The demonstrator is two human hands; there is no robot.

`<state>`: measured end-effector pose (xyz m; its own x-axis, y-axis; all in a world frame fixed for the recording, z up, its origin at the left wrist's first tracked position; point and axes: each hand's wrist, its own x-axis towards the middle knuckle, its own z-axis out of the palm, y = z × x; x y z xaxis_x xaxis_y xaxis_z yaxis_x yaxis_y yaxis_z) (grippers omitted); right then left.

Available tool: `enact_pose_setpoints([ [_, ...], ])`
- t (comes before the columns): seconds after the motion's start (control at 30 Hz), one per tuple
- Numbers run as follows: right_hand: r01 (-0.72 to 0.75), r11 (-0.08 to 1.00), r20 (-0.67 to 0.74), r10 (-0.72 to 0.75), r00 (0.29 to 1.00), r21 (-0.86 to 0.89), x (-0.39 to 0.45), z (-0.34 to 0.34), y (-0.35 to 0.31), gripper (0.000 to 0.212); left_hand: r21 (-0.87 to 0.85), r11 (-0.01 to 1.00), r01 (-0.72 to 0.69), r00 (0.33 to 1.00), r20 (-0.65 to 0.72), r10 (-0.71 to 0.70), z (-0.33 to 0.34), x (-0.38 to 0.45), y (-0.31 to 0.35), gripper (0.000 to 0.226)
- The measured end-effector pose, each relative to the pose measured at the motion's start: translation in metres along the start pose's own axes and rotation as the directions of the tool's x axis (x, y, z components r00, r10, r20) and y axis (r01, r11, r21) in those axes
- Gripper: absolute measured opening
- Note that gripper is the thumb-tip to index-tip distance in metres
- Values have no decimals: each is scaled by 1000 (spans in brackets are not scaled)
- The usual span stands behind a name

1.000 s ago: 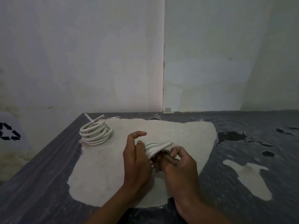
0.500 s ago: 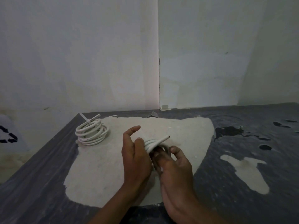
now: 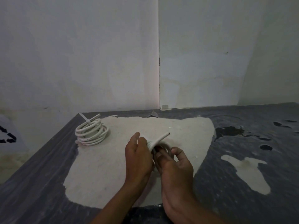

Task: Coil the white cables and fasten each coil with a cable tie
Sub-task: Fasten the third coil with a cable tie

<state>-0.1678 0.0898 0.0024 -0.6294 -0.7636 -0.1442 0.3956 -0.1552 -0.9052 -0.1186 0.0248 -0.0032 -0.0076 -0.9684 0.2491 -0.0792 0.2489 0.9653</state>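
Note:
A small coil of white cable (image 3: 159,140) sits between my two hands over the pale patch of the table. My left hand (image 3: 138,156) grips the coil's left side, index finger raised. My right hand (image 3: 175,164) holds the coil's right side, with fingers curled through its loops. The cable's cut end sticks out up and to the right. A finished white coil (image 3: 91,133), bound by a white cable tie (image 3: 86,118) whose tail points up-left, lies at the table's far left. Most of the held coil is hidden by my hands.
The table top (image 3: 242,159) is dark grey with worn pale patches and dark holes at the right. Its left edge runs diagonally past the finished coil. White walls meet in a corner behind. A recycling-symbol object (image 3: 7,135) shows at far left.
The camera has shifted slightly. My right hand's fingers have pushed deeper into the coil, and the cable's free end now points further up and right.

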Motion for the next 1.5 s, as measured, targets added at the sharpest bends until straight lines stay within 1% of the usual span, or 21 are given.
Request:
enact_pose_setpoints([
  [0.07, 13, 1000, -5, -13, 1000, -26, -1, 1, 0, 15, -16, 1000, -26, 999, -24, 26, 0, 2, -3, 33],
  [0.1, 19, 999, -9, -20, 1000, -45, -1, 1, 1, 13, -13, 999, -32, 999, -32, 32, 0, 3, -4, 30],
  [0.27, 22, 997, -20, -23, 1000, -77, -1, 0, -1, 10, -33, 998, -44, 999, 10, 44, 1, 3, -3, 33],
  [0.4, 47, 995, 54, -42, 998, -91, 1, -3, -8, 14, -43, 990, -137, 990, 23, 138, -2, 4, 0, 36],
  [0.5, 33, 988, 156, -10, 988, -150, 6, -7, -12, 9, -80, 987, -138, 990, -10, 137, -6, 6, -3, 30],
  [0.6, 52, 986, 367, 9, 930, -156, 6, -13, -20, 19, -96, 986, -137, 991, -7, 137, -10, 8, -6, 29],
  [0.67, 140, 972, 491, -29, 871, -191, 4, -16, -25, 25, -109, 984, -139, 990, -28, 137, -13, 10, -4, 29],
  [0.73, 315, 918, 534, -145, 833, -241, 4, -16, -24, 21, -147, 981, -127, 992, -47, 121, -15, 12, 1, 29],
  [0.8, 506, 802, 527, -294, 797, -317, 8, -16, -19, 15, -153, 978, -140, 990, -46, 134, -17, 12, 3, 29],
  [0.87, 609, 715, 510, -402, 761, -344, 10, -16, -19, 13, -134, 978, -162, 987, -21, 161, -17, 11, 0, 30],
  [0.93, 706, 614, 505, -510, 696, -353, 13, -19, -22, 21, -89, 973, -212, 977, -1, 213, -16, 10, -3, 29],
  [1.0, 812, 452, 536, -610, 584, -370, 18, -24, -21, 22, -74, 964, -254, 967, 7, 255, -14, 9, -3, 29],
  [1.07, 888, 226, 589, -679, 438, -400, 25, -28, -18, 19, -85, 957, -277, 960, 10, 279, -12, 8, -2, 30],
  [1.13, 910, -6, 647, -706, 289, -414, 31, -30, -17, 23, -71, 953, -295, 955, 8, 296, -12, 8, -3, 31],
  [1.17, 904, -99, 672, -704, 231, -416, 31, -30, -20, 26, -57, 952, -300, 954, 9, 301, -12, 8, -5, 31],
  [1.23, 883, -262, 724, -680, 117, -389, 34, -30, -26, 27, -30, 952, -304, 952, 19, 305, -12, 8, -7, 30],
  [1.27, 876, -318, 750, -657, 73, -364, 37, -31, -28, 28, -21, 950, -313, 949, 30, 313, -12, 8, -8, 29],
  [1.3, 873, -348, 772, -634, 49, -341, 40, -32, -29, 29, -10, 945, -327, 944, 41, 327, -13, 8, -8, 28],
  [1.33, 880, -347, 784, -619, 45, -325, 43, -33, -29, 28, 1, 939, -345, 937, 52, 345, -14, 8, -8, 27],
  [1.37, 893, -316, 787, -614, 65, -320, 44, -35, -28, 27, 13, 932, -363, 930, 62, 361, -14, 9, -8, 27],
  [1.5, 925, -47, 704, -664, 253, -377, 33, -34, -22, 26, 0, 921, -390, 916, 101, 388, -19, 12, -8, 27],
])
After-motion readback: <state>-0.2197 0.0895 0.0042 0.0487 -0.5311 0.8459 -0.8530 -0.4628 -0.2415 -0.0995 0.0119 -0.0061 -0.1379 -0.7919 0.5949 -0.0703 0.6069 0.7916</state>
